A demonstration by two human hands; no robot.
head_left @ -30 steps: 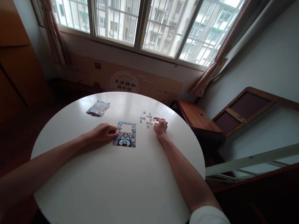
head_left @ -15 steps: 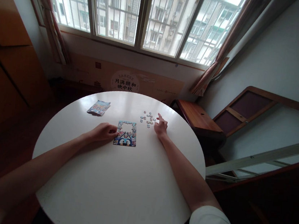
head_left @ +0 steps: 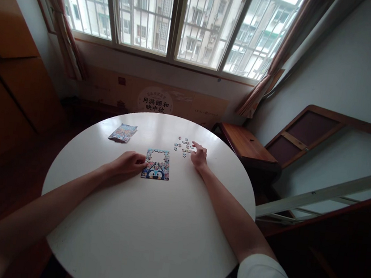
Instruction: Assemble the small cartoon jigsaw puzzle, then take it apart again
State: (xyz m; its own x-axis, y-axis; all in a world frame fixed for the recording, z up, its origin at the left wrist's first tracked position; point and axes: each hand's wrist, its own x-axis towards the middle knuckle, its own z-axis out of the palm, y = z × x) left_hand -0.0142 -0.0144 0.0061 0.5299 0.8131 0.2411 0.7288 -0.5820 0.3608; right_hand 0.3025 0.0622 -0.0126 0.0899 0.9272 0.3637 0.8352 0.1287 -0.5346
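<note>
Puzzle (head_left: 155,173) between my two hands, with a gap in its far half.
My left hand (head_left: 131,162) had its fingers curled together at the puzzle's left edge — whether they pinched it, I couldn't tell. My right hand (head_left: 199,155) held its index finger out, apart from the thumb — right beside the loose pieces (head_left: 185,143). Beyond my left fingers lay a packet (head_left: 123,133).

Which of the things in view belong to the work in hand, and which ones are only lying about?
In use:
partly built puzzle, left hand at its edge
loose pieces, right hand beside them
white table underneath

Seemingly just lying about:
colourful packet, apart from both hands
printed board below the window
</note>
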